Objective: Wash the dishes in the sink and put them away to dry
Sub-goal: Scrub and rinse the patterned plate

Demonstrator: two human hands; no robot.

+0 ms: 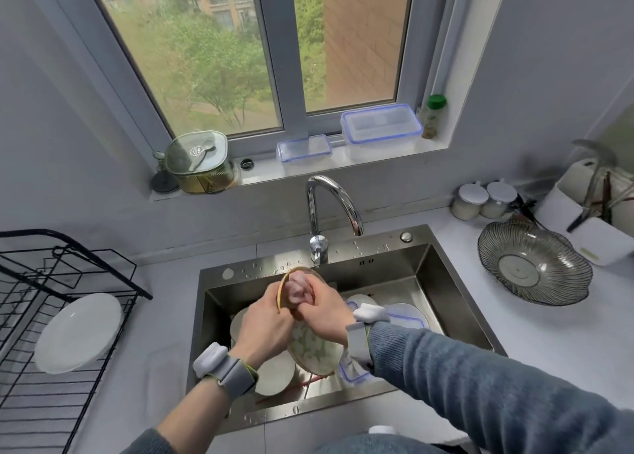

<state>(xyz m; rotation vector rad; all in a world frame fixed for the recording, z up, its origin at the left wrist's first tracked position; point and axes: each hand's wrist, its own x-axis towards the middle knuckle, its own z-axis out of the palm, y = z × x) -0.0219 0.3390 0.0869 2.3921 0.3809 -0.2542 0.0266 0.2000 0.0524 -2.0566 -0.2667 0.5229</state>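
Note:
Over the steel sink (377, 244) I hold a bowl (314, 347) with a green flower pattern outside and a yellow rim, tilted on its side. My left hand (264, 323) grips its rim from the left. My right hand (326, 313) holds it from the right, with the fingers curled over the rim into the bowl; they look pinkish inside it. Below the bowl lie white plates (274, 374) and a clear lid with a blue edge (411, 318). One white plate (79, 333) leans in the black drying rack (41, 271) on the left.
The chrome faucet (329, 206) arches over the sink's back edge; I see no water running. A ribbed glass dish (535, 264), jars and a utensil holder (590, 206) stand on the right counter. Plastic boxes (380, 127) and a lidded container (199, 165) sit on the windowsill.

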